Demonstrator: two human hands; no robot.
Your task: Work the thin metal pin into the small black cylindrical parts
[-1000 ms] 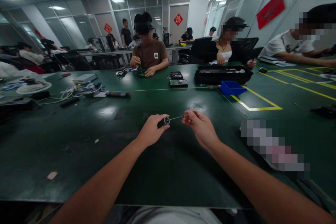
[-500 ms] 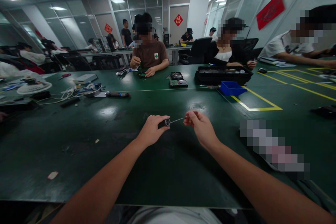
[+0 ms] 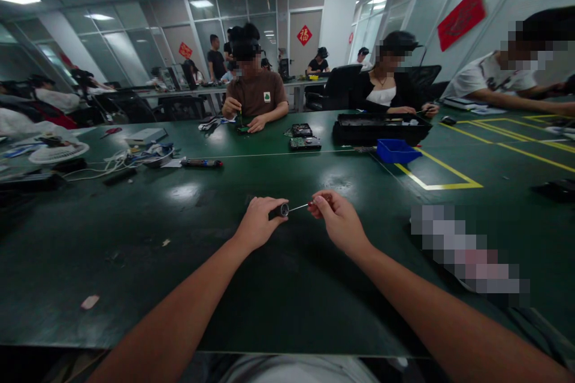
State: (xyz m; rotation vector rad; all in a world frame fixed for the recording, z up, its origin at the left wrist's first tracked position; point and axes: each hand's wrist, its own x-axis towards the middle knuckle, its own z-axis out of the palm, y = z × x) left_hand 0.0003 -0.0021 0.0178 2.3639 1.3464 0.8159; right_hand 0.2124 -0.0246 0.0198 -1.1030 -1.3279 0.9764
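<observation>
My left hand point(image 3: 257, 221) is wrapped round a short black cylinder point(image 3: 279, 211), whose round end with a pale rim faces right. Between the fingertips of my right hand point(image 3: 336, 215) is a thin metal rod point(image 3: 298, 207), much like a screwdriver shaft; its handle, if any, is hidden by the fingers. The rod slants down to the left, and its tip is at the cylinder's round end. Whether the tip goes inside I cannot tell. Both hands are above the green table point(image 3: 287, 299).
A blurred-out object point(image 3: 467, 251) lies by my right forearm. Further off are a blue bin point(image 3: 399, 151), a long black tray point(image 3: 381, 131), hard drives point(image 3: 305, 143), a dark pen-like tool point(image 3: 202, 163) and cables point(image 3: 112, 161). Co-workers sit across the table.
My right hand has moved slightly left, bringing the rod closer to the cylinder. My left hand has shifted a little left and keeps its hold.
</observation>
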